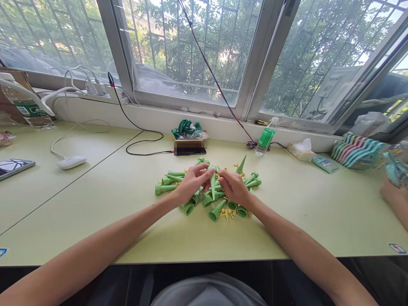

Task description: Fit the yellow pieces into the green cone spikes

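My left hand [193, 182] is closed around a green plastic watering spike [213, 187], held with its narrow tip down. My right hand [235, 186] is pinched at the upper end of that spike; whatever sits between those fingertips is too small and covered to make out. Beneath and around both hands lies a loose pile of similar green spikes [217, 211], several with their wide threaded ends facing me. Small yellow plastic pieces [227, 213] are scattered among them. One green spike [242, 164] stands point up behind my right hand.
A small box [190, 138] and a black phone [191, 151] sit behind the pile, near a water bottle [265, 138]. Tissues [300, 151] and a rack of coloured pieces [358, 151] stand right. Another person's hand [393, 195] is at the right edge. A cable crosses the left.
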The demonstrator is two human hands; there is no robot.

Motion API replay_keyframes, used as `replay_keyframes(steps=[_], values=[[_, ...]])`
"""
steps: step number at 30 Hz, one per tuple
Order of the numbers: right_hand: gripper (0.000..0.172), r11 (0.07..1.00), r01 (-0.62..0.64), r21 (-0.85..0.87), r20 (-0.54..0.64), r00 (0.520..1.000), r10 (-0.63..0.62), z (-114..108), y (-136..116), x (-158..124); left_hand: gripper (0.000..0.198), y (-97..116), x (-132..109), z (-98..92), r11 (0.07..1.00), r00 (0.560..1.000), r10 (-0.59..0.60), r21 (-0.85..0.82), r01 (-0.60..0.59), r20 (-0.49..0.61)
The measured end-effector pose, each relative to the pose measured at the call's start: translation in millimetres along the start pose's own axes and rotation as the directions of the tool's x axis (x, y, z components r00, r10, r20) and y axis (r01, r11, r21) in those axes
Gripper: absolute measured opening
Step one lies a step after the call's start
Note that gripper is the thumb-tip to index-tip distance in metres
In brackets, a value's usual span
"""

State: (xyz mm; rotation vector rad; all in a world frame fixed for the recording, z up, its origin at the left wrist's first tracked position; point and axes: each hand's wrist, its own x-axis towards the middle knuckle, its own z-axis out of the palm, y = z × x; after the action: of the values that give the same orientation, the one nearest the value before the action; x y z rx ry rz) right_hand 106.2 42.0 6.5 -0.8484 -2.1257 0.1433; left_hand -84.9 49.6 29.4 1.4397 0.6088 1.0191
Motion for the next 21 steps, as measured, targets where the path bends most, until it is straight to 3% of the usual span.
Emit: replay_keyframes(steps=[7, 13, 21], values=[[0.038, 0.982, -0.104, 0.159, -0.039, 0.993, 0.111, 4, -3, 1, 0.031, 2, -2, 3.9, 0.992, 0.998, 0.069, 0.101, -0.07, 0.013], [0.05, 0.912, -0.222, 0.344, -0.043, 0.967, 0.252, 4, -13, 5, 0.031, -2, -3, 6.9, 0.977, 0.989, 0.147, 0.162, -0.142, -0.019], [0.056, 0.81, -0.371, 0.454, 0.084, 0.923, 0.376, 3, -12, 6, 0.02, -7, -3, 4.5, 0.826, 0.94, 0.339, 0.468, -0.315, 0.034]])
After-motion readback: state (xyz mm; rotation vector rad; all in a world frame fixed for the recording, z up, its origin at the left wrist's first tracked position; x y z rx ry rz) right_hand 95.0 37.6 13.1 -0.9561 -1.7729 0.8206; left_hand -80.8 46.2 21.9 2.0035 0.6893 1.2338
